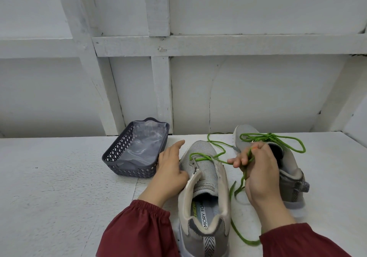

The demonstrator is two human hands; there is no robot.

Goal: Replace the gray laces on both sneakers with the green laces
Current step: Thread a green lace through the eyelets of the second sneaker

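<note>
- Head view: a gray mesh sneaker with a beige collar (204,179) stands on the white table (59,187), its heel toward the person.
- A bright green cord lace (204,157) crosses its lowest eyelets only; the eyelets above are bare.
- The left hand (170,165) rests against the sneaker's left side, its grip slack, fingers straight and holding nothing.
- The right hand (258,169) has its grip curled round the green lace, just right of the sneaker; the lace hangs from it and trails over the table.
- A second gray sneaker (292,177) stands behind the right hand, with a second green lace (258,136) in loose loops on top.
- A dark gray plastic lattice basket (117,155) stands left of the left hand, with clear plastic film (143,145) inside.
- Dark red sleeves (139,227) cover both forearms.
</note>
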